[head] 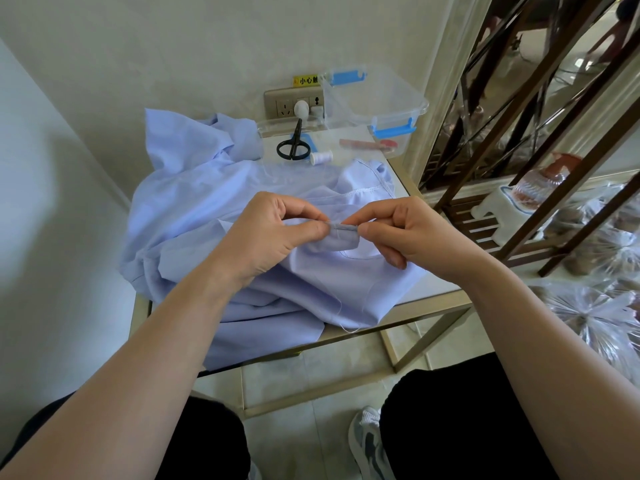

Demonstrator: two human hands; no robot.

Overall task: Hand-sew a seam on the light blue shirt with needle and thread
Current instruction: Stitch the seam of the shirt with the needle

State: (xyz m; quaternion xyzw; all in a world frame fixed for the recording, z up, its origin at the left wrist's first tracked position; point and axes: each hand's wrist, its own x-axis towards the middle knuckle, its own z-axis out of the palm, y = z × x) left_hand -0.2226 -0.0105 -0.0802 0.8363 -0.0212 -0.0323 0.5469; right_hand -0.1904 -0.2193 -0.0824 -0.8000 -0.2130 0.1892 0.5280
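A small table (434, 293) with a pale top and a brass-coloured metal frame stood against the wall, and a crumpled light blue shirt (207, 216) covered most of it, one fold hanging over the front edge. Behind the shirt lay black-handled scissors (292, 147) and, just right of them, a white thread spool (320, 157) on its side, both apparently resting on a flat clear lid (349, 152) that also held a reddish item (370, 144) too blurred to identify. A clear plastic box (374, 98) with blue latches stood at the back right corner.
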